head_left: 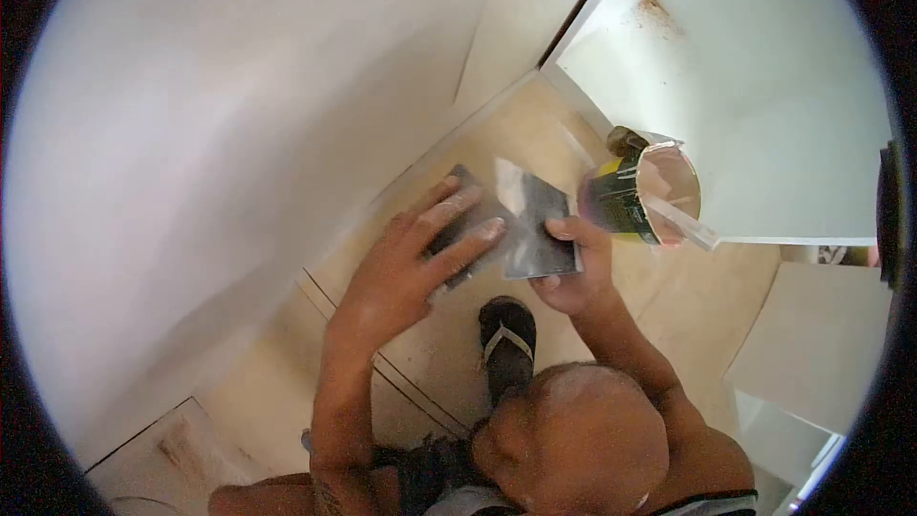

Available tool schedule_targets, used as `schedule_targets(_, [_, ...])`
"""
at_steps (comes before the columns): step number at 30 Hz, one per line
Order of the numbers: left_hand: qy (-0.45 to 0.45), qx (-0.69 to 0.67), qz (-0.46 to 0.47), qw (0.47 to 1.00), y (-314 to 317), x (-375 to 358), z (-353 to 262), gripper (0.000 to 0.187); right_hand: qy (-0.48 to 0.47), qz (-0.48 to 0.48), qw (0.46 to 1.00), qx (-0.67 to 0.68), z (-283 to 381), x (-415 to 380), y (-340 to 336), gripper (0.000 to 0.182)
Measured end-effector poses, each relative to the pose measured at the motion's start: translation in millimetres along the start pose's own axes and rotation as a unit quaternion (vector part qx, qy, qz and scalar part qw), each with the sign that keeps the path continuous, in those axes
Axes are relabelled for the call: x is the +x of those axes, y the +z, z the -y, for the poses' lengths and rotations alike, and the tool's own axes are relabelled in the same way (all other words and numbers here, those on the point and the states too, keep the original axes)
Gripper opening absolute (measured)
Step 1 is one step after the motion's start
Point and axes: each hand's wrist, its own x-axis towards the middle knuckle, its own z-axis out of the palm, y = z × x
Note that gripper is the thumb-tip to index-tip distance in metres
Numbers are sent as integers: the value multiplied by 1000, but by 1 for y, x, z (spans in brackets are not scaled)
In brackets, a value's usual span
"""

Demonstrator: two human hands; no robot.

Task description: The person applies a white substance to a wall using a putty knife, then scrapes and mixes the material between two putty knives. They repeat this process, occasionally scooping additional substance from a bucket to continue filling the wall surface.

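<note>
My right hand [583, 263] grips a dark rectangular spreader [543, 229] by its edge, thumb on top. A pale smear, like filler, runs along the spreader's face. My left hand [411, 253] has its fingers laid over a second dark flat spreader [460, 263], tilted close beside the first one. Its fingertips are dusted white, and part of this spreader is hidden under them. Just right of my right hand stands a dark and yellow bucket [616, 196] of pinkish filler, with a pale flat stick [683, 223] leaning over its rim.
A white wall [239, 86] rises along the left, and a white panel [764, 115] stands at the right behind the bucket. Below my hands are a foot in a flip-flop [507, 330] and a bent knee [597, 430]. The floor [688, 306] is beige.
</note>
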Motion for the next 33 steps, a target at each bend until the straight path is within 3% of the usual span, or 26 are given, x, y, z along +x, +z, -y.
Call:
schedule_targets(3, [-71,258,187,945,1,-30,26,72,-25,32,996,-76,21,12,-41,34])
schedule_targets(4, [-79,255,189,945,6,-41,30,72,-17,28,997,-75,19,26,-54,34])
schedule_targets(6, [-148,94,139,975,12,-54,35,80,-119,-99,973,-170,13,62,-73,31])
schedule_targets(10, [-174,34,51,983,18,-70,37,83,-132,-178,962,-161,4,153,-105,22])
schedule_targets(13, [-171,53,58,982,11,-75,35,84,-141,-161,973,-86,-7,202,-109,21])
schedule_targets(16, [-181,50,51,981,4,-79,36,81,-183,-181,961,-100,-15,229,-115,19])
schedule_targets(23, [-184,36,29,982,7,-95,43,73,-163,-202,959,-116,-9,245,-122,17])
schedule_targets(29, [-182,35,20,983,5,-103,45,74,-125,-270,921,-253,2,246,-127,17])
schedule_targets(31, [-180,40,15,983,2,-103,44,74,-180,-192,956,-127,0,245,-115,18])
schedule_targets(32, [-178,30,5,983,0,-103,43,74,-180,-192,956,-129,-1,247,-121,18])
schedule_targets(33, [-177,21,-4,984,-3,-102,41,73,-237,-128,934,-234,-1,249,-124,19])
